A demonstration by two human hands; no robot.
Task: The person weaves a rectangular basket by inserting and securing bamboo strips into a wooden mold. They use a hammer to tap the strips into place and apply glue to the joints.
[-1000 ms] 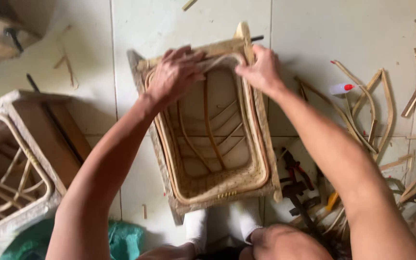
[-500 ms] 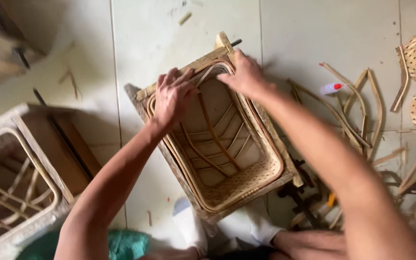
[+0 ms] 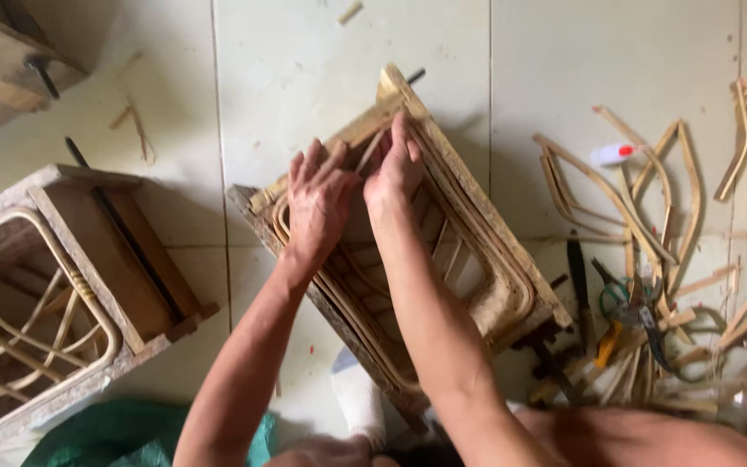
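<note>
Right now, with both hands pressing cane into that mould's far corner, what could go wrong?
1. The thin cane strip under the left hand and right hand might spring out.
2. The tilted rectangular wooden mould may slide on the smooth tiled floor.

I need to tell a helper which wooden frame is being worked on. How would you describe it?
On the pale tiled floor, it is the rectangular wooden mould frame at centre, lined with bent rattan strips. Unlike the similar frame at the left, both hands, left hand and right hand, press on its far end.
</note>
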